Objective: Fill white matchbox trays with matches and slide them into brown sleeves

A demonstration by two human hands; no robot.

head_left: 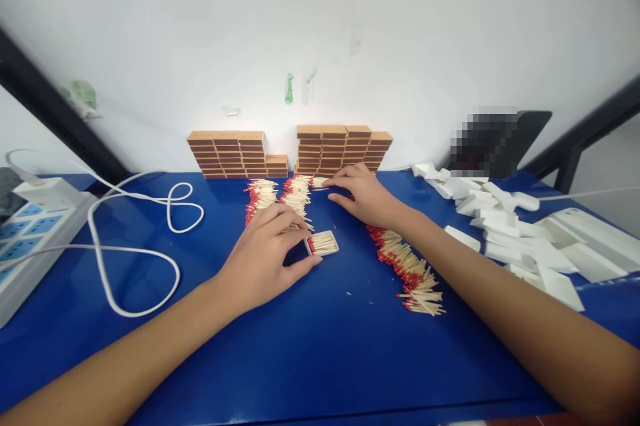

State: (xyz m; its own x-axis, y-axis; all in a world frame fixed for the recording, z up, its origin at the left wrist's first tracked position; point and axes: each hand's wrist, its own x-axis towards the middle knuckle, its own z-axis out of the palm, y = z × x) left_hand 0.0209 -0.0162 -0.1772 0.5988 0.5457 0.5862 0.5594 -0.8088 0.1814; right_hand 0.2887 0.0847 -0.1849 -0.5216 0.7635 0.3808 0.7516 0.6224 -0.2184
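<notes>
Blue desk [310,346] bearing rows of matches [411,271], a filled tray [323,243], stacked matchboxes [235,154], white sleeves [500,226], cable [140,253], power strip [30,233]

Single head-worn view. Sits above near edge of glossy blue tabletop [320,359], faces forward-down across tabletop to white plaster wall [350,26] at far edge. Close range: left hand [260,256], right hand [365,199] mid-tabletop.

Glossy smooth blue tabletop [310,346], pale wooden matchsticks [413,273] — red-tipped, matt white card trays [520,239], brown cardboard matchboxes [230,154]
</notes>
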